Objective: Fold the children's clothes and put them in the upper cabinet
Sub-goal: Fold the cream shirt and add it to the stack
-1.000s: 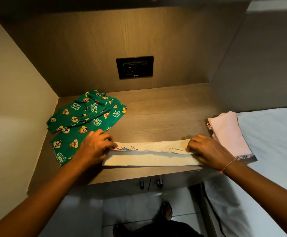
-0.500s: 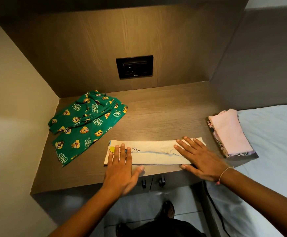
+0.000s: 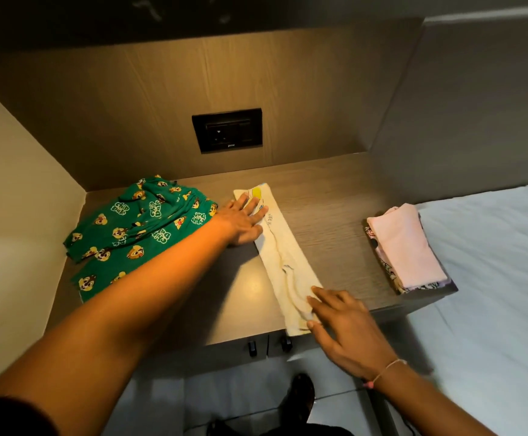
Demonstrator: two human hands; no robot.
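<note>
Head view: a cream cotton garment folded into a long strip [image 3: 283,256] lies diagonally on the brown wood-grain desk top [image 3: 325,196]. The left hand [image 3: 244,221] rests flat, fingers spread, on the strip's far end. The right hand [image 3: 344,328] presses open-fingered on its near end at the desk edge. A green cartoon-print garment [image 3: 130,234] lies crumpled at left; 1 folded pink stack [image 3: 404,247] sits at right.

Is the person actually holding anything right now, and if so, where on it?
Nothing is gripped. The left hand lies flat on the far end of the cream garment; the right hand presses open fingers on its near end.
</note>
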